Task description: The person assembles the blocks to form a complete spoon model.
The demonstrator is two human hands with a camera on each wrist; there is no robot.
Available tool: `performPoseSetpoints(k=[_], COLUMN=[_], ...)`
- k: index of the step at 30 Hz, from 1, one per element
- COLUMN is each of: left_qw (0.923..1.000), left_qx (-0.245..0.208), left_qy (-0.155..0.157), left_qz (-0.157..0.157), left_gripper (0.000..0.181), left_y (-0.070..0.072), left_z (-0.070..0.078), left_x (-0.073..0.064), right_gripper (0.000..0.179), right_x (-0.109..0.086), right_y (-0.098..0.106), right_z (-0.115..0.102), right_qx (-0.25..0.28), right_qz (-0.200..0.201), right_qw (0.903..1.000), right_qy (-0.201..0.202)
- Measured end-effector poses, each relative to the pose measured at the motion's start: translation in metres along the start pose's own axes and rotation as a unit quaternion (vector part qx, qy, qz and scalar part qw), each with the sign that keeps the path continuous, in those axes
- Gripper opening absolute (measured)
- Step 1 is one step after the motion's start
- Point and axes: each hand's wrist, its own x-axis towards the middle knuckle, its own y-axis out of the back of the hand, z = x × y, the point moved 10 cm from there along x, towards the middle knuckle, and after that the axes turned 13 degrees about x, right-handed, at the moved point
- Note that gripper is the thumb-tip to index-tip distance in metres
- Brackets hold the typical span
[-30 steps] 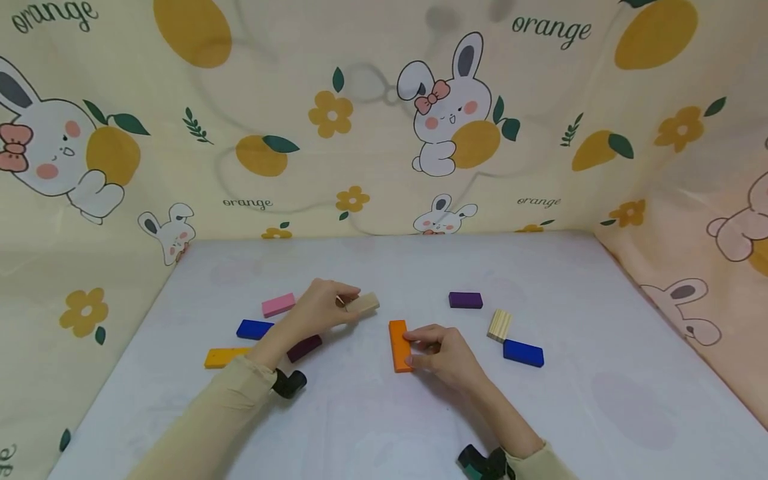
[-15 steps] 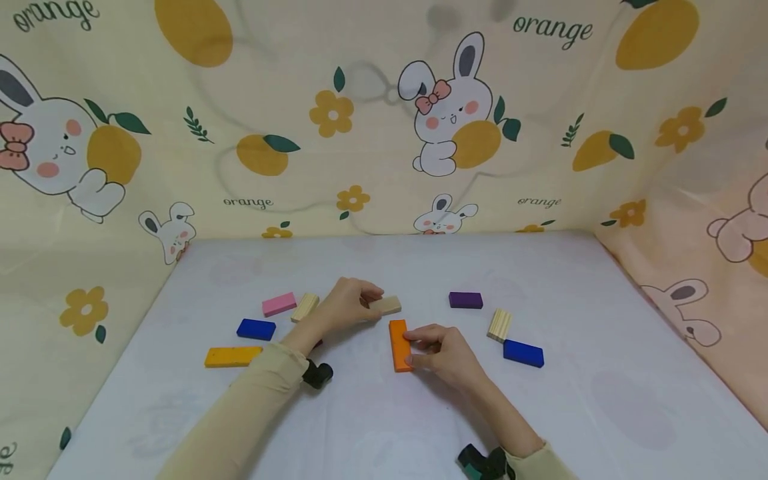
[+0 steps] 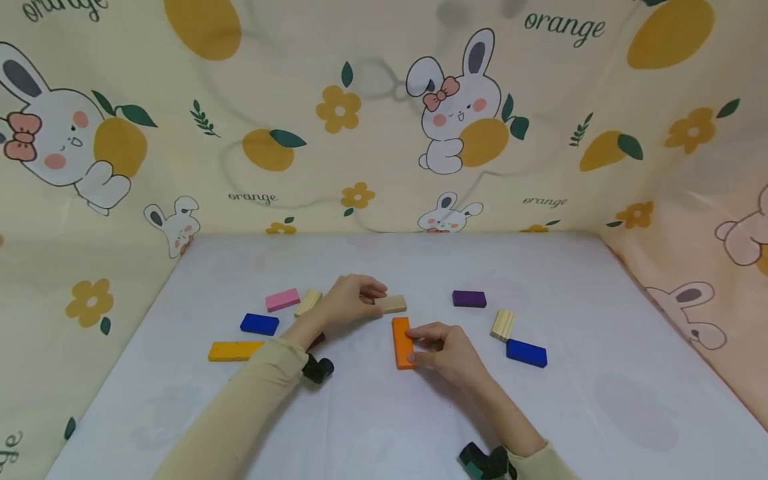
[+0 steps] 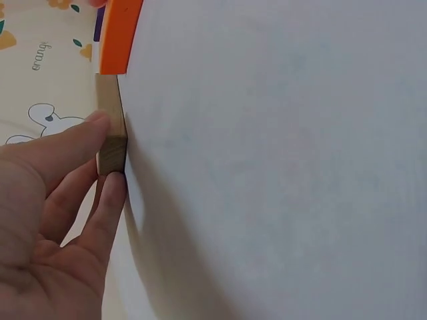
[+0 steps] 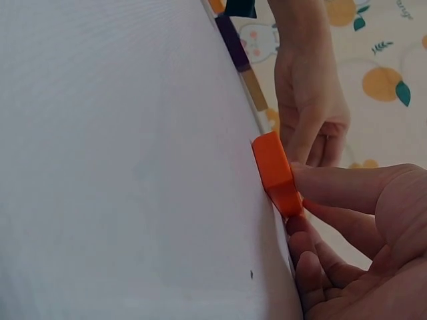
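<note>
My left hand [image 3: 347,300] pinches a plain wooden block [image 3: 393,305] by its left end, low over the white table. In the left wrist view the thumb lies along the wooden block [image 4: 112,113] and a fingertip is at its near end. Just in front of it, an orange block [image 3: 402,344] lies lengthwise away from me. My right hand [image 3: 451,353] grips that orange block from the right, thumb and fingertips at its side. The right wrist view shows the thumb against the orange block [image 5: 273,163], with several fingers partly hidden beneath.
On the left lie a pink block [image 3: 282,300], a striped wooden block [image 3: 309,303], a blue block [image 3: 260,325], a yellow block [image 3: 235,351] and a dark block [image 3: 316,341] mostly behind my left arm. Rightward are a purple block [image 3: 469,299], another striped block [image 3: 503,325] and a blue block [image 3: 527,353].
My left hand has carried the plain wooden block rightward to behind the orange block, slowing at the end. My right hand keeps its grip on the orange block in place. The head view shifted slightly.
</note>
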Motion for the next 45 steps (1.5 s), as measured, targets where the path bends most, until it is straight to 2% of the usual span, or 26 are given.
performPoseSetpoints(k=[3,11,27,37,40,45], left_qw=[0.9999,0.9985,0.9984,0.9985,0.9987,0.9969], left_qx=[-0.006,-0.015,-0.024,-0.017,-0.004,0.049], left_qy=[-0.007,-0.025,-0.010,-0.013,-0.011,-0.031], left_qz=[-0.004,-0.046,-0.049,-0.050,-0.050,-0.053], left_gripper=[0.040,0.037,0.037,0.035,0.035,0.040], left_y=[-0.002,-0.013,-0.014,-0.015,-0.016,-0.019], left_z=[0.003,0.008,0.009,0.008,0.009,0.015], left_x=[0.000,0.000,0.000,-0.002,-0.003,-0.004], right_gripper=[0.032,0.033,0.033,0.033,0.032,0.032], right_x=[0.000,0.001,0.002,0.001,0.001,0.002], right_y=[-0.001,-0.001,0.001,-0.002,-0.001,0.000], right_z=[-0.001,0.000,0.002,0.002,0.003,0.003], right_qx=[0.003,0.004,0.011,0.015,0.016,0.016], right_qz=[0.002,0.011,0.019,0.015,0.019,0.019], right_qw=[1.0000,0.9999,0.9997,0.9998,0.9997,0.9997], right_qy=[-0.001,-0.007,-0.009,-0.003,-0.007,-0.008])
